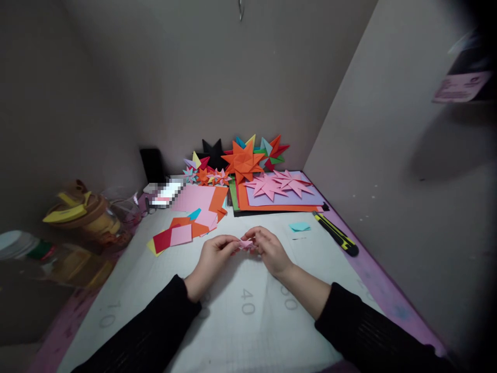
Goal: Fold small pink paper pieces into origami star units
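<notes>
Between my two hands, a small folded piece of pink paper (246, 244) is held just over the middle of the white mat (248, 331). My left hand (217, 255) pinches its left side between thumb and fingers. On the opposite side, my right hand (274, 251) grips the same paper with its fingertips. Fingers cover part of the folds, so the full shape cannot be made out. To the right of my right hand lies a small folded light-blue paper (300, 227). Red paper (164, 240) and a pink square (181, 234) lie left of my left hand.
Folded paper stars, among them an orange one (244, 160) and a pink one (266, 185), stand or lie at the back. A yellow-black utility knife (337, 235) rests at the right edge. Left are a clear bottle (58, 261), a lidded cup (85, 212) and a phone (167, 193).
</notes>
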`<state>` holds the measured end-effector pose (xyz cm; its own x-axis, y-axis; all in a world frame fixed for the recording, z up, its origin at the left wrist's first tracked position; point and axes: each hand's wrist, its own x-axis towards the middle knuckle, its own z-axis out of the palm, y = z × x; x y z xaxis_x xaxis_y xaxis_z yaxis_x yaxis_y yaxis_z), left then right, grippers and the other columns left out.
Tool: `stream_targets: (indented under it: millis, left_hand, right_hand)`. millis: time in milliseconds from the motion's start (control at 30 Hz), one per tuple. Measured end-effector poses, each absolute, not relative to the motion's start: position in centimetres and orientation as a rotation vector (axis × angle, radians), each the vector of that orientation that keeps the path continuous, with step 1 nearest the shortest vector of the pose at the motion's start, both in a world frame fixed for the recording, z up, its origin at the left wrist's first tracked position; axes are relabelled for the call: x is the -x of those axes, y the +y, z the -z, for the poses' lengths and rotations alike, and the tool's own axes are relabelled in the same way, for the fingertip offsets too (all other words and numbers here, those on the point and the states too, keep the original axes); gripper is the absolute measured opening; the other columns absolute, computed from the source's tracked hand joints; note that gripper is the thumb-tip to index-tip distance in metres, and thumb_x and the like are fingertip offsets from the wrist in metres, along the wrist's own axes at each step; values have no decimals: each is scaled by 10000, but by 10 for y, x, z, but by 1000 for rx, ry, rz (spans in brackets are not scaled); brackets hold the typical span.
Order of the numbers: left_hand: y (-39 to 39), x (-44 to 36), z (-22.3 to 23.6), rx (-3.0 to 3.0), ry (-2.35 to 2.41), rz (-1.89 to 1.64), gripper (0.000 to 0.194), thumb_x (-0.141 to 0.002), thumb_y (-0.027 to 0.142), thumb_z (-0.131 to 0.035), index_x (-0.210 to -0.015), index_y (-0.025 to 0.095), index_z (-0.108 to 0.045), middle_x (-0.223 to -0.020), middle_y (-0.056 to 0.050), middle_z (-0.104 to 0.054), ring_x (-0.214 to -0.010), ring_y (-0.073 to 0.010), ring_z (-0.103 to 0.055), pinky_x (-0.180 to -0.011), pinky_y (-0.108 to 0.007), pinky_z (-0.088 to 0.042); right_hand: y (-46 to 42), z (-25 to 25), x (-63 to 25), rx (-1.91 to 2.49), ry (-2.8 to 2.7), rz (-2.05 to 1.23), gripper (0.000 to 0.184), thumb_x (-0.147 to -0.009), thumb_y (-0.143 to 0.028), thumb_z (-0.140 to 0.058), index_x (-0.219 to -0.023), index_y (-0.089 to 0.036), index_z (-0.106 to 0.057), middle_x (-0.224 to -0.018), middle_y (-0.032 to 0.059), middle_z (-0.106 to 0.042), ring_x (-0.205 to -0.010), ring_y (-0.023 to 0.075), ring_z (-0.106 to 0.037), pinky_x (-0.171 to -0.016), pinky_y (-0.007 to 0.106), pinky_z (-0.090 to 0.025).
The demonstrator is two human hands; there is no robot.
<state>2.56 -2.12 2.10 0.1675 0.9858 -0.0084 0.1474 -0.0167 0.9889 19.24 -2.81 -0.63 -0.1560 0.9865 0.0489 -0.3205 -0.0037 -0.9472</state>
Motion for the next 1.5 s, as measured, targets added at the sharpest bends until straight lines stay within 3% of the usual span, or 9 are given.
stream_targets:
  millis: [167, 367, 600, 967, 1200, 1500]
  left_hand:
    - [-23, -24, -20, -1512, 1231, -1039, 116, -733, 292, -657, -731, 202, -729, -711, -29, -688, -661, -173, -587, -626, -259, -437]
    - [-24, -24, -21, -1562, 1214, -1042, 141, -763, 305, -635, -780, 191, -716, -794, -49, -706, -718, -179, -612, -657, -261, -454]
    - [-24, -29, -23, -1384, 1092, -990, 174, -760, 318, -639, -774, 148, -680, -711, -44, -681, -659, -154, -592, -622, -248, -451]
    - [-23, -26, -24, -1449, 1089, -931, 123, -771, 249, -605, -728, 147, -660, -690, -18, -640, -660, -131, -568, -633, -234, -443]
    - [-24, -25, -25, -1505, 1081, -879, 154, -773, 285, -607, -724, 152, -665, -699, -22, -647, -653, -132, -560, -611, -229, -433]
    - [-25, -26, -20, -1516, 1053, -856, 171, -805, 293, -571, -755, 146, -642, -698, -17, -623, -640, -118, -536, -592, -219, -411]
  right_hand:
    - [-26, 11, -189, 919, -1119, -1491, 190, -790, -385, -616, -838, -201, -609, -620, -8, -642, -526, 117, -561, -507, 236, -410]
    - [-24, 9, -186, 922, -1057, -1442, 177, -745, -363, -670, -776, -195, -625, -650, -11, -630, -543, 110, -563, -526, 250, -446]
    - [-27, 8, -188, 959, -1195, -1387, 199, -767, -378, -645, -771, -181, -613, -632, -8, -617, -560, 116, -561, -550, 247, -450]
    - [-29, 3, -192, 1002, -1493, -1063, 90, -794, -262, -610, -752, -184, -620, -707, 8, -593, -670, 139, -551, -627, 257, -436]
    - [-29, 0, -196, 970, -1683, -859, 118, -824, -186, -557, -714, -189, -602, -737, 22, -586, -723, 150, -555, -681, 275, -441]
    - [-33, 0, -197, 970, -1838, -653, 75, -843, -160, -502, -801, -202, -547, -780, 25, -568, -724, 152, -536, -677, 283, -434]
